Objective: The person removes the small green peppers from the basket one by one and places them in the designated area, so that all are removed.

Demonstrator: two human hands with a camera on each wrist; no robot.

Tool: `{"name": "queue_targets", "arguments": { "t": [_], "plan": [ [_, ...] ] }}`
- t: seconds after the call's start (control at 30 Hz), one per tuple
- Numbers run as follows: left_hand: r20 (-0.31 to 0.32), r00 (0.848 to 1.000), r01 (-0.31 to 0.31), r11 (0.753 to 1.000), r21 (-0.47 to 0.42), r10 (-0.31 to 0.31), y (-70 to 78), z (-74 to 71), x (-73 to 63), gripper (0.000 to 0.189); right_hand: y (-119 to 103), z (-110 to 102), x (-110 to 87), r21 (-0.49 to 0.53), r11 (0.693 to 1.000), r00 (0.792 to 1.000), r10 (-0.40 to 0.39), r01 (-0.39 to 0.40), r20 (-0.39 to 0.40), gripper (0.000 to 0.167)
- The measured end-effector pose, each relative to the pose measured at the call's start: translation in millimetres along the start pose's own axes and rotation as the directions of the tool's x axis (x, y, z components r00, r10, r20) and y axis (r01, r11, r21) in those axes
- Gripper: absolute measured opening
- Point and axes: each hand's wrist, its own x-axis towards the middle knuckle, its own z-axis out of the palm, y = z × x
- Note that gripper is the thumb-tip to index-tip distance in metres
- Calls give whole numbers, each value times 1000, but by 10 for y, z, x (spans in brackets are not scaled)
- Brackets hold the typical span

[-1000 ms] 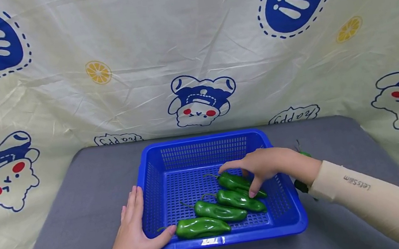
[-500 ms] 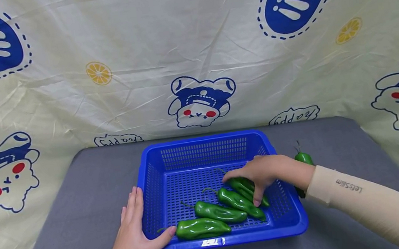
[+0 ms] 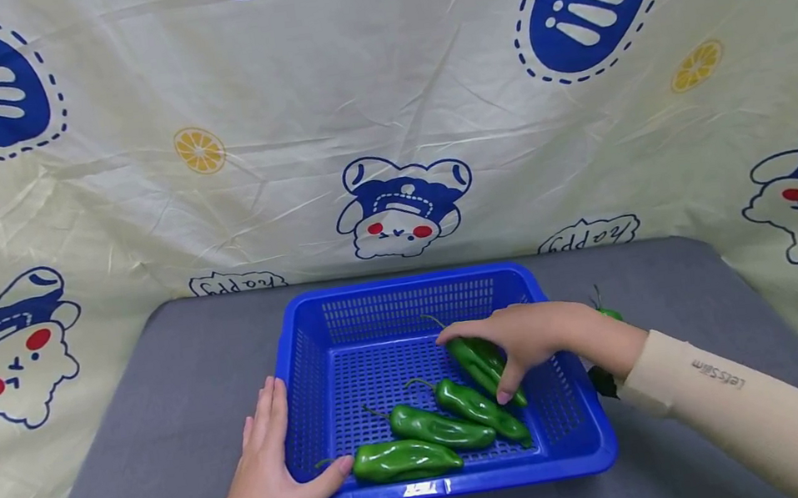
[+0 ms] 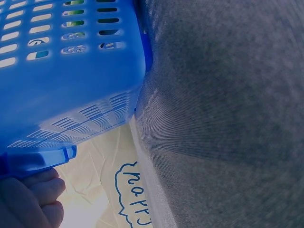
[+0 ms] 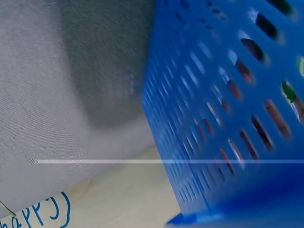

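In the head view, a blue plastic basket (image 3: 438,486) holds several long green peppers. My right hand (image 3: 528,339) reaches over its right wall and grips a green pepper (image 3: 474,361), thumb on the near side, fingertips on the far side. The palm partly hides this pepper. Three others lie nearer the front: one green pepper (image 3: 482,410), a second pepper (image 3: 441,428), and a third pepper (image 3: 406,460) along the front wall. My left hand (image 3: 266,477) rests on the basket's front left corner, fingers straight along the outer side, thumb over the rim.
A grey cloth-covered table (image 3: 145,451) bears the basket. Right of the basket, another green pepper (image 3: 610,313) is mostly hidden behind my right wrist. A pale printed sheet (image 3: 288,213) hangs behind the table.
The gripped pepper has shifted, its stem end now farther back and its tip away from the neighbouring pepper. That neighbour has turned slightly, tip toward the front. My left hand stays put.
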Motion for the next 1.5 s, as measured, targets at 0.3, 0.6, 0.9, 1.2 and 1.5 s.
{"name": "queue_targets", "arguments": {
  "t": [0.3, 0.6, 0.9, 1.2, 1.5],
  "plan": [
    [5, 1000, 18, 1000, 25, -18, 15, -4, -3, 119, 25, -127, -173, 220, 964, 982, -116, 147, -148, 96],
    [2, 1000, 11, 1000, 11, -11, -8, -2, -13, 120, 99, -230, -440, 248, 955, 964, -101, 163, -246, 97],
    [-21, 1000, -8, 1000, 27, 9, -9, -2, -9, 119, 300, -185, -812, 305, 941, 946, -44, 147, -322, 98],
    [-20, 1000, -14, 1000, 18, 15, -4, 11, -15, 118, 702, -5, -1183, 397, 911, 940, 36, 108, -340, 101],
    [-18, 1000, -17, 1000, 18, 17, 0, 8, -9, 117, 1227, 243, -1492, 481, 869, 949, 48, 114, -311, 100]
  ]
}}
